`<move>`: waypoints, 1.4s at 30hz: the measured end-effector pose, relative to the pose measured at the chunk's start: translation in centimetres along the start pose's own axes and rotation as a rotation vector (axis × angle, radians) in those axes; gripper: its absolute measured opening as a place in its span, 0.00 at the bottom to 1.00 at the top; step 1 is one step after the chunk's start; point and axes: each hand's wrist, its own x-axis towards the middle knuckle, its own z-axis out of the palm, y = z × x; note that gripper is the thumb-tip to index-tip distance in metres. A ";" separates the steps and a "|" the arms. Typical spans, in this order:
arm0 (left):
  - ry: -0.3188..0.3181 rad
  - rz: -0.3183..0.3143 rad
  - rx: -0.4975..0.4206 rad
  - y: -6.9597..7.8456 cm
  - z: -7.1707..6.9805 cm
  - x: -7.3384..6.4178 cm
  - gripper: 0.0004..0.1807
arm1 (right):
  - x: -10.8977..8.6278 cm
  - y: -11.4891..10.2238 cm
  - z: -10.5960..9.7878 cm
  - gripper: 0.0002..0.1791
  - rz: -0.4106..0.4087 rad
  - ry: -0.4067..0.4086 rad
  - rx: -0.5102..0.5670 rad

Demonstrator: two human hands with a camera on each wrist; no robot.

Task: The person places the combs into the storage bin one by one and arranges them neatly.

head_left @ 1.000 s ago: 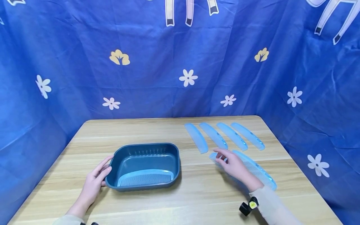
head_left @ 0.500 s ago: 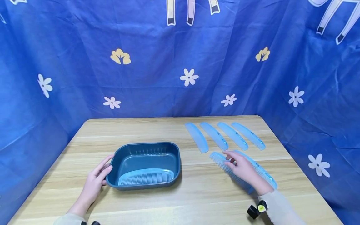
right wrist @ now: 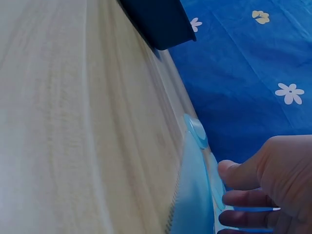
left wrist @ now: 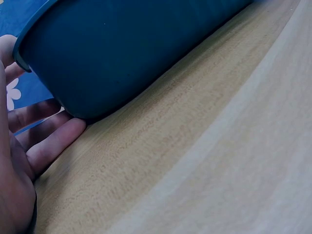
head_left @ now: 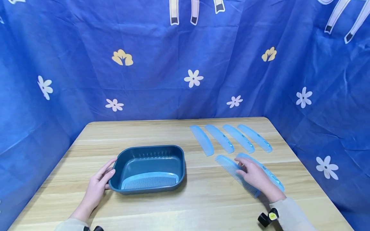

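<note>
My left hand (head_left: 97, 185) rests against the left end of a dark teal plastic basin (head_left: 156, 150). In the left wrist view its fingers (left wrist: 63, 139) touch the basin's outer wall low down, near the table. Inside the basin lies a blue comb (head_left: 150, 181). Over two more blue combs, the left one (head_left: 231, 169) and the right one (head_left: 273, 177), hovers my right hand (head_left: 254, 175), fingers loosely bent. It covers parts of both combs. From the right wrist view, thumb and fingers are spread apart beside a comb (right wrist: 187, 195), with nothing gripped; whether they touch it is unclear.
Several more blue combs (head_left: 219, 138) lie slanted in a row at the back right of the wooden table (head_left: 196, 205). A blue printed cloth (head_left: 162, 96) hangs behind the table and along its sides.
My right hand has shifted right and slightly toward me, from above the left near comb's far end to between the two near combs. My left hand and the basin stay put.
</note>
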 end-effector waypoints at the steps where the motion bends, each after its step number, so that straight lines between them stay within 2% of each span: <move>1: 0.001 -0.001 0.000 0.0 0.0 0.0 0.25 | 0.0 0.0 0.0 0.23 0.004 -0.009 -0.011; 10: 0.005 -0.004 -0.002 0.0 0.0 0.1 0.25 | -0.2 0.0 0.2 0.25 0.010 -0.049 -0.085; 20: 0.011 -0.001 0.010 0.1 0.0 0.1 0.25 | 0.8 -0.6 0.2 0.29 0.089 -0.135 -0.171; 27: 0.012 0.001 0.018 0.0 0.1 0.0 0.25 | 1.4 -1.2 0.2 0.31 0.115 -0.195 -0.226; 42: 0.003 -0.001 0.007 0.0 0.1 0.1 0.24 | 1.6 -1.2 -0.1 0.30 0.126 -0.250 -0.205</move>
